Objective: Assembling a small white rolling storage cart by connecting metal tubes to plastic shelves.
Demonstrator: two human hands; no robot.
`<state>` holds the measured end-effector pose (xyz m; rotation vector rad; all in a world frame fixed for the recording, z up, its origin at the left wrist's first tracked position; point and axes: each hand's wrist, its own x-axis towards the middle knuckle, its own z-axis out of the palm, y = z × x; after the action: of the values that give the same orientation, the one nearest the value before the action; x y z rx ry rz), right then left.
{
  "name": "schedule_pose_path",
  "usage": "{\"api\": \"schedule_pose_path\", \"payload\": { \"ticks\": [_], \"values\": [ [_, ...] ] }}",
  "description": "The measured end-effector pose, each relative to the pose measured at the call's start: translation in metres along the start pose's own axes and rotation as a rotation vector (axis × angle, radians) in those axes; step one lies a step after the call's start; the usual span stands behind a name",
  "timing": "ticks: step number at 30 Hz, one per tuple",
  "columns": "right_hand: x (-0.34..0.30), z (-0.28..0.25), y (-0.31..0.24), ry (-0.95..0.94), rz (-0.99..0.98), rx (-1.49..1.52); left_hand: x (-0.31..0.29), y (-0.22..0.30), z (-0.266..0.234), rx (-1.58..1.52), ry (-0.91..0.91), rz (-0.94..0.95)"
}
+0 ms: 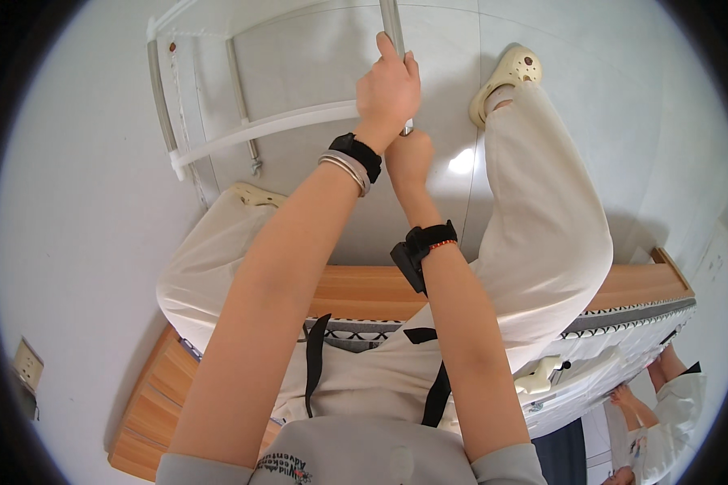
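My left hand point(388, 90) is wrapped round a grey metal tube point(392, 23), part of a white-and-grey tubular rack. Just below it, my right hand point(410, 162) is closed against the tube's lower end point(408, 128); its fingers are turned away, so what it grips is hidden. A curved white bar point(275, 124) of the rack runs from a corner joint to behind my left wrist. More grey tubes point(236, 81) stand at the rack's left side, one ending in a small foot.
My knees are spread around the rack, a cream clog point(511, 77) at the far right. Beneath me is a wooden bed frame point(364, 293) with a patterned mattress point(598, 388), where a cream-coloured tool point(540, 376) lies. Another person point(663, 428) is at the lower right. A wall socket point(28, 365) is left.
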<state>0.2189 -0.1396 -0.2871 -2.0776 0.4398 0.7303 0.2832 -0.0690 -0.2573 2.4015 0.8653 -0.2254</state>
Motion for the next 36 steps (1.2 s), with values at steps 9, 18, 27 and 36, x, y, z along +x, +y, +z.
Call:
{"api": "schedule_pose_path", "payload": {
  "ticks": [9,18,27,36],
  "values": [
    [0.03,-0.041,0.001,-0.906,0.117,0.365,0.0,0.0,0.0,-0.06,0.034,-0.025],
    [0.021,-0.036,-0.002,-0.977,0.278,0.619,0.0,-0.001,0.0,-0.027,0.069,-0.021],
    [0.004,-0.028,-0.006,-0.652,0.278,0.569,-0.001,-0.007,0.002,0.028,0.01,-0.007],
    [0.013,-0.01,0.006,-0.441,0.226,0.423,-0.002,0.0,-0.003,-0.048,-0.028,-0.057]
  ]
}}
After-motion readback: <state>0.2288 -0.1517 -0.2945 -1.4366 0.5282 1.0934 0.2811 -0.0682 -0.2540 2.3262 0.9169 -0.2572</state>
